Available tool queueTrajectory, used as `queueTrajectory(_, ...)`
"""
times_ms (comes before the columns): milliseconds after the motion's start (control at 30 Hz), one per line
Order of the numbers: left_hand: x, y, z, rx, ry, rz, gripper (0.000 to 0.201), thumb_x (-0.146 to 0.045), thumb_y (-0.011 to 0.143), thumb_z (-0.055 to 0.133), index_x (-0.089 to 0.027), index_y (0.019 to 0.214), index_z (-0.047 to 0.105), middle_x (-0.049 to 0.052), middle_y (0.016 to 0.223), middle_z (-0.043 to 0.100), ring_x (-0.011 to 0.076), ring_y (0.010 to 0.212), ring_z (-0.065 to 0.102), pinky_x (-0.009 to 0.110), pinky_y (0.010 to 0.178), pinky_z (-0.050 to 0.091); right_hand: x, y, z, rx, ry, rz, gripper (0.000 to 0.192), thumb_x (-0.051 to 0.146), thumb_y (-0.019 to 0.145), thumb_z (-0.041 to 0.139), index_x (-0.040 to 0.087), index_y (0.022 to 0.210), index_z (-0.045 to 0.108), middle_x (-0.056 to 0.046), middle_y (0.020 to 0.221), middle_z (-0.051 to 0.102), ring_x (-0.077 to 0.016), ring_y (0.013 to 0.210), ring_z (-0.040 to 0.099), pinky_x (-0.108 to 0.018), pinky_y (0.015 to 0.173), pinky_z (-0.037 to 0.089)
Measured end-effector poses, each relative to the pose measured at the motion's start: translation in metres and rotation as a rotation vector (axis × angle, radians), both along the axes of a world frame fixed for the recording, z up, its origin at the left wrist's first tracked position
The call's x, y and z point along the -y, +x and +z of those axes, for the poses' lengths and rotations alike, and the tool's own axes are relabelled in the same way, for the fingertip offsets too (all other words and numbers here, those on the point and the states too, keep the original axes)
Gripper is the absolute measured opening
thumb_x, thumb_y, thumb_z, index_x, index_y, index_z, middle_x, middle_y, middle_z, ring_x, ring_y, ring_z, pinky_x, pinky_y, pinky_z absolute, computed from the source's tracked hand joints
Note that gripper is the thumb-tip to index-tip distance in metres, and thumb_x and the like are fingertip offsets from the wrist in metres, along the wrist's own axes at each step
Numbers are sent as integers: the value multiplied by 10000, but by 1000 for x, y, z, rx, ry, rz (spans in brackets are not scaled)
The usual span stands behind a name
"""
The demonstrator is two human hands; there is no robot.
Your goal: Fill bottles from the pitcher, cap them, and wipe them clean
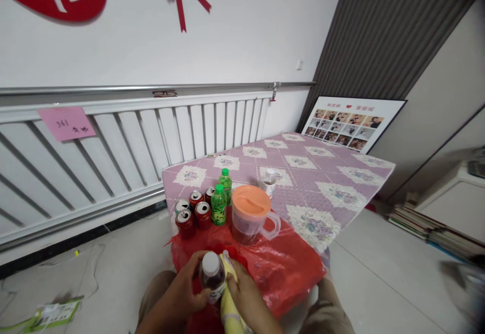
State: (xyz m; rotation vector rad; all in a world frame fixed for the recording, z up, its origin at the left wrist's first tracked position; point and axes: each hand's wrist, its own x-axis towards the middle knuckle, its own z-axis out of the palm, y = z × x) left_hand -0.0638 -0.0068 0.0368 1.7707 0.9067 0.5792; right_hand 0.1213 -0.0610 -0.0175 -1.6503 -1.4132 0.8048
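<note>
Over red bag (288,268) | left hand (182,286) grips bottle (212,273) | right hand (246,293) clasps yellow cloth (229,311)

Even, diffuse indoor light; source not visible. White wall (242,31) bright, not blown out. Shadows soft and faint, e.g. beneath the table (341,172). Mild sheen on red plastic sheet (288,263). Strong wide-angle distortion: radiator rail (151,89) bows. Right edge smeared with motion blur; top right corner darkened. Centre reasonably sharp.
</note>
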Motion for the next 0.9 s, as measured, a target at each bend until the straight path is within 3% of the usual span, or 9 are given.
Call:
queueTrajectory(133,0,0,-1,43,3,-18,653,32,597,524,-198,1207,485,61,1203,634,227,1121,594,346,1014,450,9,-2,6,43,19,-30,504,238,870,452,108,1342,573,-161,1365,596,-249,1285,546,-435,1110,401)
queueTrajectory(267,0,0,-2,38,16,1,668,42,593,527,-202,1213,481,56,1187,641,216,1070,610,333,971,478,10,-6,23,45,158,-82,496,247,888,445,169,1366,553,-121,1424,548,-227,1332,493,-421,1131,382)
queueTrajectory(367,1,0,0,37,6,12,690,51,586,530,-214,1220,474,49,1193,647,209,1060,616,324,961,487,8,-10,27,39,217,-90,496,253,901,442,186,1384,532,-106,1449,523,-214,1355,465,-400,1134,380)
queueTrajectory(600,0,-2,-6,42,4,1,661,36,623,547,-210,1235,507,55,1214,641,228,1129,601,353,1031,456,10,-13,-23,-13,83,-153,469,281,892,438,142,1311,596,-158,1346,610,-259,1276,554,-451,1089,430)
queueTrajectory(700,-11,-6,-10,52,10,-98,731,43,622,554,-214,1302,475,68,1306,593,235,1214,556,392,1104,401,14,-11,-33,-13,86,-161,469,274,871,468,134,1297,605,-164,1338,615,-267,1281,549,-449,1092,427)
queueTrajectory(767,-20,-9,-8,45,0,-199,778,39,622,575,-216,1345,446,82,1362,555,242,1263,521,415,1127,381,15,-10,-28,-2,115,-171,479,265,869,472,133,1314,587,-163,1346,608,-259,1285,545,-442,1094,426)
queueTrajectory(900,-34,-11,1,-24,76,-289,765,26,622,590,-228,1336,489,83,1365,545,249,1283,499,424,1120,390,16,-7,2,47,215,-158,491,251,902,447,160,1377,527,-137,1433,534,-223,1348,475,-417,1122,396)
